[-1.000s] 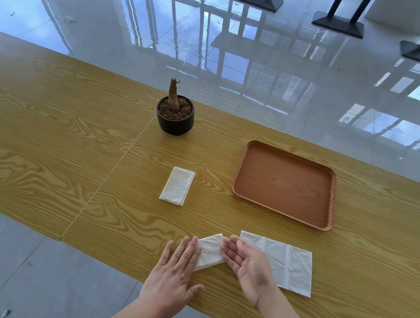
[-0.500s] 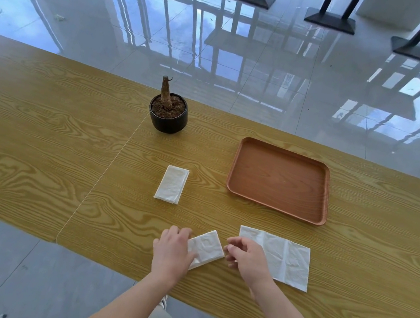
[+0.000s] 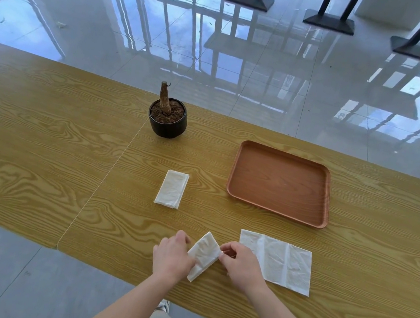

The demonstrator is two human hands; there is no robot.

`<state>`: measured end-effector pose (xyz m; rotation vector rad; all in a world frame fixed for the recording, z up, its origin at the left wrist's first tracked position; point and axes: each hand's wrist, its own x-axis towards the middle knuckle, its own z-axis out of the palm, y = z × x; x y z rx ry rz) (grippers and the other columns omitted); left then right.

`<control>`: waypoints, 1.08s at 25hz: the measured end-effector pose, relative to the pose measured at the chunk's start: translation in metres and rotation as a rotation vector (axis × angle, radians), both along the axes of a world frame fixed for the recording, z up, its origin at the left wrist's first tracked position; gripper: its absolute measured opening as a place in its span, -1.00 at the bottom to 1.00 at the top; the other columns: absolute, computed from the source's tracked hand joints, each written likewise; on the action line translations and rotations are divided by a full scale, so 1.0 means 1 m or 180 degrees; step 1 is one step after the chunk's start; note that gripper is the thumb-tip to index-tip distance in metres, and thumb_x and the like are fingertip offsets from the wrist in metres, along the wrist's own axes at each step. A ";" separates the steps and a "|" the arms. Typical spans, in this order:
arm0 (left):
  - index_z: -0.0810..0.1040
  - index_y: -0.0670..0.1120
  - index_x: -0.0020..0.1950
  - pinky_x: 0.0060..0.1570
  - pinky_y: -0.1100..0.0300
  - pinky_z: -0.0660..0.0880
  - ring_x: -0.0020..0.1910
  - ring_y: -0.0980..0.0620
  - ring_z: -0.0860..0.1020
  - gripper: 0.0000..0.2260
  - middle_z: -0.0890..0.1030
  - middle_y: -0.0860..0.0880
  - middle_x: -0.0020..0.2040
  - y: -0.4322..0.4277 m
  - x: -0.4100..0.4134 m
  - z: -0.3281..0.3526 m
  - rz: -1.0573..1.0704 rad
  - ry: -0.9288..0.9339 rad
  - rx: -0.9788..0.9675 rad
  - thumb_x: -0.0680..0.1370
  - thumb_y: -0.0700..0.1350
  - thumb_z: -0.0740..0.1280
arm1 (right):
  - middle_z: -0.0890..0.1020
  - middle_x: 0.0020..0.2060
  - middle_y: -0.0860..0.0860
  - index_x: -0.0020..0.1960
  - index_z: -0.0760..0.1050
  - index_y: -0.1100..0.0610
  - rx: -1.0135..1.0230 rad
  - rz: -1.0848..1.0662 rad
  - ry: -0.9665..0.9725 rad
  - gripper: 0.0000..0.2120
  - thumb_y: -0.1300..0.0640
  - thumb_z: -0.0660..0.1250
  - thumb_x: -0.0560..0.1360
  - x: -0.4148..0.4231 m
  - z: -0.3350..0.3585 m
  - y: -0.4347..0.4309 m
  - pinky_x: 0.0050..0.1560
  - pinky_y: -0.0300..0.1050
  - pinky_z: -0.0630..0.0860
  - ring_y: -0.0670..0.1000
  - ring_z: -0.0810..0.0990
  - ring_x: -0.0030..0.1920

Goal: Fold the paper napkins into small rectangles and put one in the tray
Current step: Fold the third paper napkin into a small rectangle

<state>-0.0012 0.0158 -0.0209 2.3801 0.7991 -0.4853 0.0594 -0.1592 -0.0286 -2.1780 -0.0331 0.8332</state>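
Note:
A small folded white napkin [image 3: 203,256] sits near the table's front edge, turned diagonally, held between both hands. My left hand [image 3: 172,255] grips its left side and my right hand [image 3: 240,264] pinches its right corner. A larger, partly unfolded napkin [image 3: 281,262] lies flat just right of my right hand. Another napkin folded into a small rectangle [image 3: 172,189] lies further back, left of the tray. The brown tray [image 3: 279,183] at the right holds nothing.
A black pot with a bare stump [image 3: 168,117] stands behind the folded napkin. The wooden table [image 3: 48,145] has a seam running diagonally at the left of the work area. Black table bases [image 3: 329,20] stand on the glossy floor beyond.
Both hands went from pressing flat on the small napkin to gripping its sides, and the napkin has turned to a diagonal. The other napkins and tray stayed put.

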 end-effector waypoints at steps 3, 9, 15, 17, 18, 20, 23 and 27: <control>0.55 0.00 -0.22 -0.25 0.12 0.56 -0.28 0.11 0.58 -0.93 0.63 0.07 -0.30 0.005 -0.002 0.002 0.0239 0.0011 -0.0485 0.33 -0.12 0.39 | 0.64 -0.13 -0.12 0.08 0.62 0.01 -0.0034 0.0074 -0.0030 -0.86 0.07 0.39 0.53 0.000 0.000 0.000 0.00 -0.08 0.62 -0.12 0.58 -0.14; 0.57 -0.14 -0.18 -0.33 0.02 0.64 -0.28 -0.04 0.67 -0.93 0.67 -0.07 -0.23 0.008 0.000 0.007 0.1031 -0.0403 -0.1333 0.42 -0.20 0.45 | 0.64 -0.13 -0.05 0.04 0.52 0.03 -0.0203 -0.0048 -0.0178 -0.81 -0.02 0.44 0.51 -0.005 0.006 0.003 -0.06 -0.03 0.62 -0.01 0.64 -0.12; 0.59 -0.22 -0.05 -0.28 0.05 0.66 -0.22 -0.09 0.72 -0.84 0.72 -0.16 -0.14 0.001 0.000 0.017 0.2084 -0.0760 -0.2412 0.45 -0.23 0.51 | 0.75 -0.21 0.02 -0.06 0.62 0.07 0.0340 -0.0295 0.0627 -0.78 -0.08 0.48 0.47 -0.010 0.020 0.021 -0.43 -0.18 0.51 -0.10 0.61 -0.42; 0.59 -0.19 -0.03 -0.25 0.06 0.66 -0.21 -0.09 0.72 -0.84 0.73 -0.13 -0.15 0.004 0.001 0.018 0.2083 -0.0800 -0.2443 0.45 -0.22 0.50 | 0.74 -0.28 0.02 -0.17 0.65 0.08 0.0343 -0.0252 0.0362 -0.86 0.02 0.48 0.48 -0.005 0.023 0.027 -0.32 -0.12 0.58 -0.11 0.59 -0.44; 0.59 -0.18 -0.02 -0.25 0.09 0.65 -0.22 -0.08 0.72 -0.85 0.73 -0.11 -0.16 0.007 0.001 0.019 0.2079 -0.0822 -0.2440 0.46 -0.22 0.50 | 0.74 -0.29 0.02 -0.21 0.66 0.09 0.0343 -0.0224 0.0262 -0.86 0.05 0.47 0.48 -0.002 0.024 0.030 -0.26 -0.07 0.61 -0.11 0.60 -0.43; 0.62 -0.14 -0.04 -0.29 0.14 0.61 -0.25 -0.07 0.71 -0.89 0.74 -0.08 -0.21 0.017 0.002 0.022 0.2054 -0.0893 -0.2385 0.47 -0.21 0.48 | 0.73 -0.31 0.01 -0.25 0.66 0.08 0.0334 -0.0130 0.0160 -0.84 0.05 0.46 0.48 0.005 0.025 0.039 -0.21 -0.03 0.63 -0.11 0.59 -0.43; 0.66 -0.10 -0.13 -0.31 0.16 0.59 -0.33 -0.01 0.67 -0.95 0.72 -0.07 -0.27 0.036 0.005 0.025 0.1926 -0.1055 -0.2102 0.45 -0.19 0.50 | 0.72 -0.34 -0.02 -0.27 0.64 0.07 0.0263 -0.0045 0.0110 -0.83 0.04 0.46 0.47 0.016 0.026 0.057 -0.28 -0.07 0.57 -0.12 0.59 -0.46; 0.68 -0.05 -0.22 -0.22 0.07 0.64 -0.35 0.00 0.66 -0.93 0.71 -0.02 -0.33 0.067 0.020 0.028 0.1778 -0.1107 -0.1559 0.41 -0.15 0.55 | 0.67 -0.44 -0.05 -0.28 0.63 0.06 0.0225 0.0029 0.0048 -0.82 0.02 0.47 0.45 0.033 0.025 0.092 -0.35 -0.17 0.48 -0.15 0.55 -0.48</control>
